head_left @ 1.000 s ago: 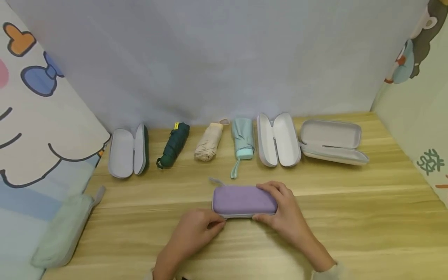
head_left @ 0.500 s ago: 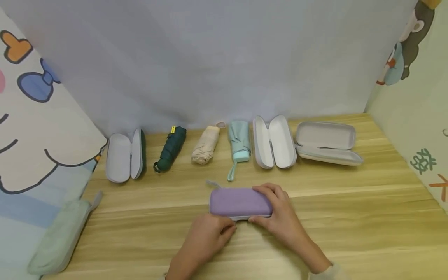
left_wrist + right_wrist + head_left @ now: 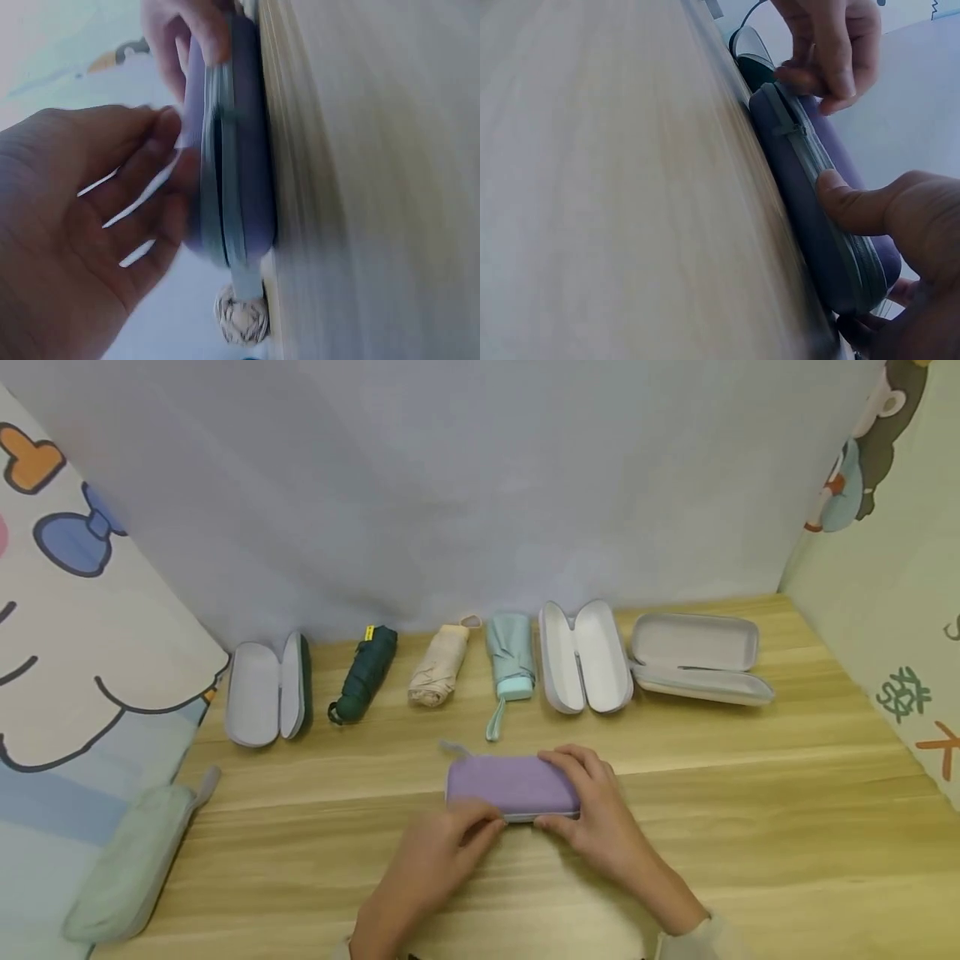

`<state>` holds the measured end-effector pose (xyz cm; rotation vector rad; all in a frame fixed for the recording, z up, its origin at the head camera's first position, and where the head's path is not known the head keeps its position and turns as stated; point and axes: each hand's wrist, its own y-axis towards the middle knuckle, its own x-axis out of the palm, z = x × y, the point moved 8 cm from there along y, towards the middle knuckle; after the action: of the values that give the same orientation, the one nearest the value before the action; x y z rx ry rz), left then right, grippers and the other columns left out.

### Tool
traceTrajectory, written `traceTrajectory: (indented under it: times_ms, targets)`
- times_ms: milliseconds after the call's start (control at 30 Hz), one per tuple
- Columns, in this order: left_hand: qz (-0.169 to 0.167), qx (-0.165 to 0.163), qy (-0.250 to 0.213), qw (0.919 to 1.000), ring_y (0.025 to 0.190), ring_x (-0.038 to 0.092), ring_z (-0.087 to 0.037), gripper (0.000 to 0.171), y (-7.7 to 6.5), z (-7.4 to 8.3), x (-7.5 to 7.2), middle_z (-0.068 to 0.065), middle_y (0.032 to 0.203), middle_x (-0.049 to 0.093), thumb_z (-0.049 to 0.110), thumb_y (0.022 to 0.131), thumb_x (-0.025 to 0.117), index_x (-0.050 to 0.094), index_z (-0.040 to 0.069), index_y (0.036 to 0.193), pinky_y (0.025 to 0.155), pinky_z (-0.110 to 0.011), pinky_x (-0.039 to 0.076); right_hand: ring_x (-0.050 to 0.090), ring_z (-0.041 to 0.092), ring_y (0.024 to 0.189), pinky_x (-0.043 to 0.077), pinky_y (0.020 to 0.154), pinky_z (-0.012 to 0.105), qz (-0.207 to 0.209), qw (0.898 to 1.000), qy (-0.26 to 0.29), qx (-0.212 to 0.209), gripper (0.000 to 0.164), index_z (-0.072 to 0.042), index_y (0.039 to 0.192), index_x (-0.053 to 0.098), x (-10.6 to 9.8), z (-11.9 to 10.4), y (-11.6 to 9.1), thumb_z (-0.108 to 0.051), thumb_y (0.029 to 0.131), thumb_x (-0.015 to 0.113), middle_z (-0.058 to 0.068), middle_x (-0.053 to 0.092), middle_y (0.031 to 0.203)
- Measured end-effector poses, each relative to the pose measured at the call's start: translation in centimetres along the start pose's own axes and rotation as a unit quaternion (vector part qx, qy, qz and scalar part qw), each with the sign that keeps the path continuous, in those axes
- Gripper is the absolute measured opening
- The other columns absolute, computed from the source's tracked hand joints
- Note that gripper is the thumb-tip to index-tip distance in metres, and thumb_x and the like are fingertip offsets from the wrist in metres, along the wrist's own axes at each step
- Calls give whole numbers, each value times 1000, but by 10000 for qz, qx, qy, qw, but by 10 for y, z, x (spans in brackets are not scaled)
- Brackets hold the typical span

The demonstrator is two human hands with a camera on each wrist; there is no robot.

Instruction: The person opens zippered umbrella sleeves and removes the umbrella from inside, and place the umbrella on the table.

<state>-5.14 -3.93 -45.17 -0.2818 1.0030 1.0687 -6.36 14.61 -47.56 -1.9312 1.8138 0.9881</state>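
Note:
A purple zip case (image 3: 517, 783) lies on the table in the head view. Its front zip gapes narrowly toward the left end, and the zip pull (image 3: 793, 130) shows partway along the seam in the right wrist view. My right hand (image 3: 611, 814) grips the case's right end, thumb on the front seam and fingers over the top. My left hand (image 3: 442, 852) is at the case's front left, blurred. In the left wrist view its loosely bent fingers (image 3: 169, 127) are against or just beside the upper half, apart from the pull.
Behind the case lie a dark green folded umbrella (image 3: 366, 672), a beige one (image 3: 440, 667) and a light teal one (image 3: 512, 652). Opened cases stand at the back left (image 3: 255, 697), beside the teal umbrella (image 3: 603, 660) and at right (image 3: 697, 643). A pale green case (image 3: 131, 864) lies at left.
My left hand has slid rightward along the front seam, then its fingers have come off the zip pull. My right hand keeps its grip. The head view has shifted slightly.

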Motion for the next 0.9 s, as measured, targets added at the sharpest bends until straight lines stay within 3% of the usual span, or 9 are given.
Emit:
traceTrajectory:
  times_ms: [67, 133, 233, 333, 533, 667, 800, 900]
  targets:
    - [352, 89, 38, 9993, 102, 65, -10, 11, -1, -4, -9, 7, 106, 74, 16, 95, 77, 77, 20, 105, 88, -32, 56, 49, 39, 136, 44, 108, 57, -98, 9999, 42, -11, 77, -16, 145, 59, 1, -1, 0, -12, 76, 92, 12, 50, 151]
    - [428, 82, 107, 9990, 121, 59, -22, 29, -2, -10, -12, 0, 125, 69, 15, 91, 82, 75, 21, 119, 102, -42, 53, 47, 41, 140, 43, 111, 59, -208, 9997, 119, -5, 76, -16, 146, 58, 3, -1, 0, -9, 78, 90, 13, 48, 154]
    - [7, -220, 146, 9997, 145, 40, -37, 60, -5, -24, -6, -11, 156, 48, 17, 87, 85, 63, 27, 142, 115, -60, 42, 44, 43, 145, 42, 114, 62, -355, 9991, 243, 65, 76, -16, 148, 55, 5, -1, 0, -7, 81, 87, 14, 44, 160]
    - [-422, -502, -43, 9978, 155, 28, -41, 74, -6, -37, 2, -14, 169, 29, 20, 89, 83, 50, 35, 153, 121, -65, 33, 45, 44, 146, 40, 116, 63, -315, 9988, 339, 147, 76, -14, 149, 54, 2, -1, 1, -8, 81, 88, 16, 43, 160]
    - [-210, -672, -768, 9946, 146, 42, -36, 67, -1, -46, 0, -9, 160, 40, 14, 88, 84, 57, 37, 145, 114, -55, 44, 46, 42, 143, 37, 119, 61, -106, 9981, 477, 384, 82, -6, 148, 51, -3, 3, 1, -8, 77, 91, 20, 46, 155]
    - [-63, -772, -838, 9935, 137, 46, -36, 67, -2, -46, -4, -11, 155, 42, 14, 85, 87, 59, 36, 142, 106, -53, 49, 49, 42, 139, 39, 118, 58, 57, 9972, 487, 565, 84, -4, 148, 49, -5, 5, 2, -8, 76, 92, 22, 46, 151]
    - [-41, -777, -698, 9945, 136, 47, -38, 69, -1, -45, -7, -13, 157, 43, 13, 85, 87, 58, 35, 143, 107, -55, 47, 58, 34, 120, 50, 101, 42, 237, 9946, 429, 917, 83, -1, 145, 46, -8, 8, 3, -12, 77, 92, 21, 49, 138]
    - [-72, -758, -631, 9951, 135, 47, -37, 71, 0, -45, -6, -11, 155, 44, 13, 82, 89, 58, 33, 143, 107, -54, 47, 58, 25, 102, 49, 83, 27, 330, 9915, 418, 1185, 77, 4, 139, 45, -10, 12, 2, -13, 79, 91, 19, 53, 123]
